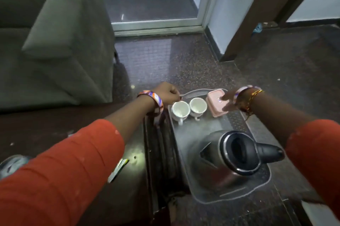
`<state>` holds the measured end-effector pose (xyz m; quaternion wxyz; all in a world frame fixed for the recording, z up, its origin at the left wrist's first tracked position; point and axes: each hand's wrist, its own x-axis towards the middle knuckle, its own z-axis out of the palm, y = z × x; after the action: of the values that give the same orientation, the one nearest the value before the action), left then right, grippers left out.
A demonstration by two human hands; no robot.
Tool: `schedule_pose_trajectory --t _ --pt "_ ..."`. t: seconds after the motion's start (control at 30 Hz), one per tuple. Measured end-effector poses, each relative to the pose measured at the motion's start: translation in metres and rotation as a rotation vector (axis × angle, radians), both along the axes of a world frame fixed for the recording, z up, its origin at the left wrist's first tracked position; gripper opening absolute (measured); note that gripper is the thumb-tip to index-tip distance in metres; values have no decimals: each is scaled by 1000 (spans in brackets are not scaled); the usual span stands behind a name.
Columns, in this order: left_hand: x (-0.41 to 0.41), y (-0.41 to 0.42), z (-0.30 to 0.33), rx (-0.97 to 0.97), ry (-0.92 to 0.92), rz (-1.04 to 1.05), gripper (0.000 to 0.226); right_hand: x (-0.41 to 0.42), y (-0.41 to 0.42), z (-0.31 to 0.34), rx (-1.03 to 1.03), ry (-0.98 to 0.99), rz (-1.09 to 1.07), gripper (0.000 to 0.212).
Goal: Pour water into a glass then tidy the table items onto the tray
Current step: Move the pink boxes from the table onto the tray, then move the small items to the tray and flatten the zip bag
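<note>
My left hand (166, 93), just above the middle of the frame, has its fingers curled down and pinching something thin and silvery at the far left corner of the tray (185, 143); I read it as a spoon (195, 93) lying across the tray's far end, though it is blurred. A striped bangle (153, 101) sits on that wrist. My right hand (230, 99), right of centre, is smeared by motion; its fingers look stretched out flat on the lid of a pink box (215, 103), not curled round it, and I cannot tell more than that. Thin bangles and thread ring that wrist.

Between the hands stand two white cups (180, 110), side by side and touching or nearly so, mouths up, on the tray's far half, just left of the pink box. Lower in the frame, on the tray's near half, stands a steel kettle (237, 154) with a black lid, its handle pointing right. The tray rests on a dark table (114, 189). Both sleeves are orange. A grey sofa (55, 32) fills the upper left; a doorway lies top centre.
</note>
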<state>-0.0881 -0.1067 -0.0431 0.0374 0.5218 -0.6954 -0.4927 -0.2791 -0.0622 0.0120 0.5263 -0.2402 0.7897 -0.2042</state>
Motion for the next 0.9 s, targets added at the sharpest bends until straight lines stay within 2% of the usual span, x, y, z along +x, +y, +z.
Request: schedule_pose_trajectory --t 0.1,0.27,0.6,0.73,0.8,0.9 --pt "60 -2 11 6 -6 25 24 30 -18 -2 -30 -23 90 13" --pt "164 2 10 29 17 189 27 136 -33 2 -46 -80 152 28" --pt "347 46 -20 130 -22 478 22 339 -18 -69 122 -267 369 21" --pt "391 77 -48 191 -101 525 10 380 2 -118 187 -244 365 23" --pt "403 94 -65 234 -111 554 12 388 17 -145 213 -176 363 18" --pt "412 116 -92 263 -174 508 10 390 45 -176 271 12 569 7"
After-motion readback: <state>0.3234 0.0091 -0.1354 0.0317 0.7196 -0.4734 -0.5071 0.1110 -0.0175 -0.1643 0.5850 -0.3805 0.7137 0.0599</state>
